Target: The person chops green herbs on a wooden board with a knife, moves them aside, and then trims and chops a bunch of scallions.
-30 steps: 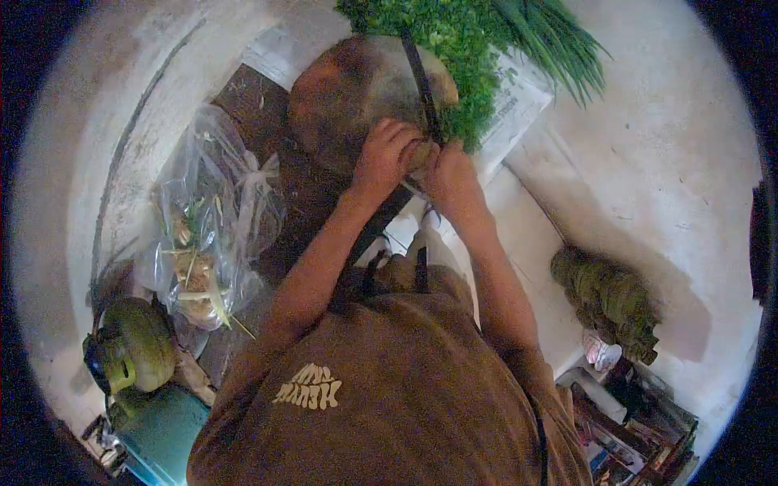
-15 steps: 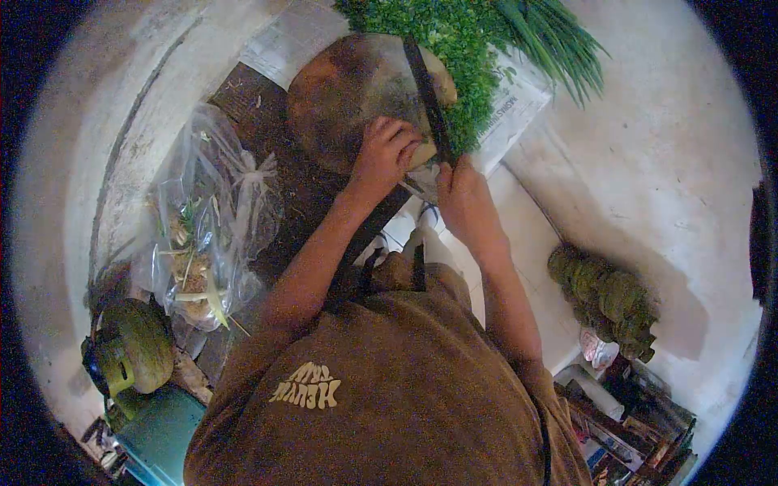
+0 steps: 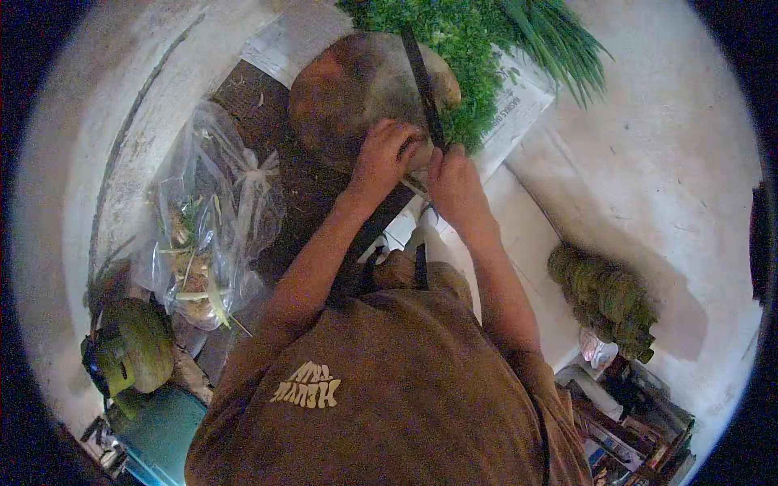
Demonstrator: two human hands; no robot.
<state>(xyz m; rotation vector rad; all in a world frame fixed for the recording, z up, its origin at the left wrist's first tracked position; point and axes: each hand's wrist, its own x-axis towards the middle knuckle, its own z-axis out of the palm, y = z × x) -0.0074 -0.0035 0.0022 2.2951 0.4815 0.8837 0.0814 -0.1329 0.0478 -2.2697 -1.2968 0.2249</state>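
Note:
A long dark knife (image 3: 421,81) lies across the right part of a round wooden board (image 3: 348,89), its handle end in my right hand (image 3: 455,186), whose fingers are closed. My left hand (image 3: 387,158) rests at the board's near edge with curled fingers, right beside the knife. Something small and pale shows under its fingertips, too hidden to name. Chopped green leaves (image 3: 470,73) are heaped just right of the board on printed paper (image 3: 523,97). Long green stalks (image 3: 559,49) lie at the heap's far right.
A clear plastic bag (image 3: 194,243) with plant scraps lies on the left. Below it are a green round container (image 3: 142,344) and a teal box (image 3: 166,429). A dark greenish bundle (image 3: 604,296) is on the right, above a crate of items (image 3: 624,421).
My right hand and the knife have shifted slightly left, closer to my left hand. The pale piece under my left fingers shows less than before.

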